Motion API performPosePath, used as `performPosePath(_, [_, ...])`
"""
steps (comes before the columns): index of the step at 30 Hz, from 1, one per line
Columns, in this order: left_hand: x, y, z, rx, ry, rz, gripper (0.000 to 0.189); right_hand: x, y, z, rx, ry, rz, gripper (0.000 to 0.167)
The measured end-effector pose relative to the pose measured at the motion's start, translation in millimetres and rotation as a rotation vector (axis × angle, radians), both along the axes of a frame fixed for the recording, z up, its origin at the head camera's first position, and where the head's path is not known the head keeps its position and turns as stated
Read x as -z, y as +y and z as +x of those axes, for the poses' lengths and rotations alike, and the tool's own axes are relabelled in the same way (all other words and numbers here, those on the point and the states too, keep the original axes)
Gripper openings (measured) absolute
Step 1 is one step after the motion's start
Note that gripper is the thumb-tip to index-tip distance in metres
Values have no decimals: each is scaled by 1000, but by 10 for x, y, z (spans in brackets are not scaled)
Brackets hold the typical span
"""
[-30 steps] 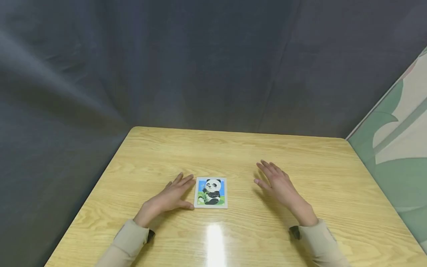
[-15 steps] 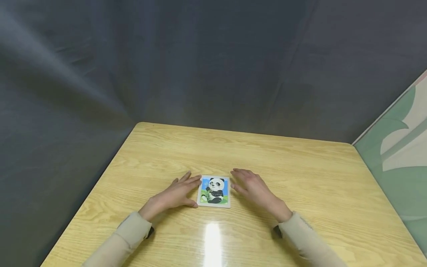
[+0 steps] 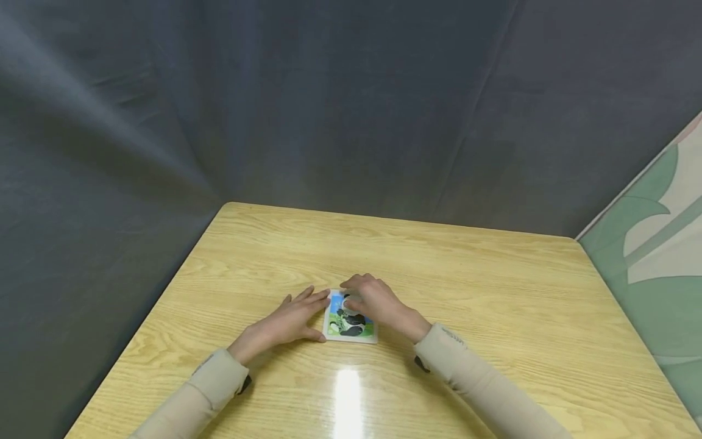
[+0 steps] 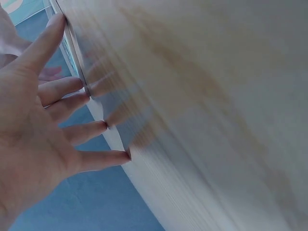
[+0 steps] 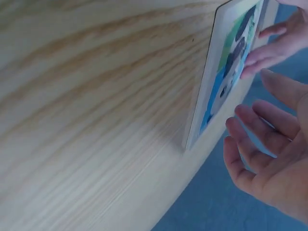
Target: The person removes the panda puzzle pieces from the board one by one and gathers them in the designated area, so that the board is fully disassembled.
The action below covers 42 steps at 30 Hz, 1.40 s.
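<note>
A small, flat panda picture board (image 3: pixel 350 330) with a pale border lies on the wooden table. My left hand (image 3: pixel 282 321) is spread at its left side, thumb and fingertips touching the edge. In the left wrist view, the left hand's fingers (image 4: pixel 89 132) are extended, their tips on the table and against the board's edge. Over the board's upper right part hovers my right hand (image 3: pixel 381 303), covering some of the panda. The right wrist view shows that hand's fingers (image 5: pixel 250 139) loosely bent above the board (image 5: pixel 226 62), holding nothing.
The wooden table (image 3: pixel 466 274) extends around the board, with a bright light reflection in front. A dark curtain (image 3: pixel 351 110) hangs behind and to the left. On the right is a green and cream patterned surface (image 3: pixel 658 244).
My right hand has moved left from the open table to above the board. My left hand stays at the board's left edge. The view has shifted slightly.
</note>
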<state>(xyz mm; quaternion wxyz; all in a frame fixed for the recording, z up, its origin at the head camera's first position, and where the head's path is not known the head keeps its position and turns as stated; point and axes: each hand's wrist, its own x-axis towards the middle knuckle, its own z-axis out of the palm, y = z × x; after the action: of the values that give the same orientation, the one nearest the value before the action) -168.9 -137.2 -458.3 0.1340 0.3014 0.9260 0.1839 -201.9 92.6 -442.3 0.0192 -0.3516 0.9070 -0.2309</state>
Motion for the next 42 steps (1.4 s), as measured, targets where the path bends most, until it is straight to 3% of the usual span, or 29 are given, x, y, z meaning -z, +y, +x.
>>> performPosePath(12, [-3, 16, -12, -7, -17, 16, 79, 75, -252, -47, 4, 93, 142, 36])
performPosePath(18, [-9, 16, -11, -9, -21, 26, 78, 71, -308, -25, 64, 80, 210, 33])
performPosePath(26, [-2, -6, 5, -7, -13, 24, 78, 66, -371, 2, 115, 76, 215, 28])
performPosePath(42, [3, 16, -1, 4, -6, 31, 79, -6, -381, -40, 189, -91, 155, 30])
